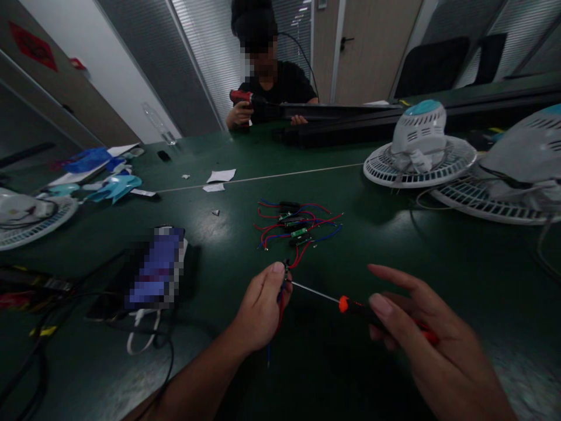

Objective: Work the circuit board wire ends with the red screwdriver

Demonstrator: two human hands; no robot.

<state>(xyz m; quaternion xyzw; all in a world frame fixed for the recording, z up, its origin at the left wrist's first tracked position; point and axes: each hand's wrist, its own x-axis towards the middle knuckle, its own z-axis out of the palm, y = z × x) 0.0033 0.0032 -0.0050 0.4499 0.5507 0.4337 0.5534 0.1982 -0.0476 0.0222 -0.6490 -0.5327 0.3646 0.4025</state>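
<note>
My left hand [263, 304] is closed around a small circuit board [286, 270], pinching it with the thumb on top. Red wires leave the board at its far end, and red and blue wires hang below my hand. In my right hand [429, 339] lies a screwdriver [346, 304] with an orange and black handle, held by the thumb and some fingers while the index finger stretches forward. The screwdriver's thin shaft reaches the board at my left fingers; its tip is too small to make out. Just beyond, several similar boards [299, 232] with red and blue wires lie together.
White fan parts [421, 155] stand at the right, with another fan part [35, 219] at the left. A phone [155, 269] with cables lies left of my arm. Paper scraps [221, 175] and a plastic bottle [160, 126] are farther back. Across the table, a person holds a red power drill [241, 98] against long black bars.
</note>
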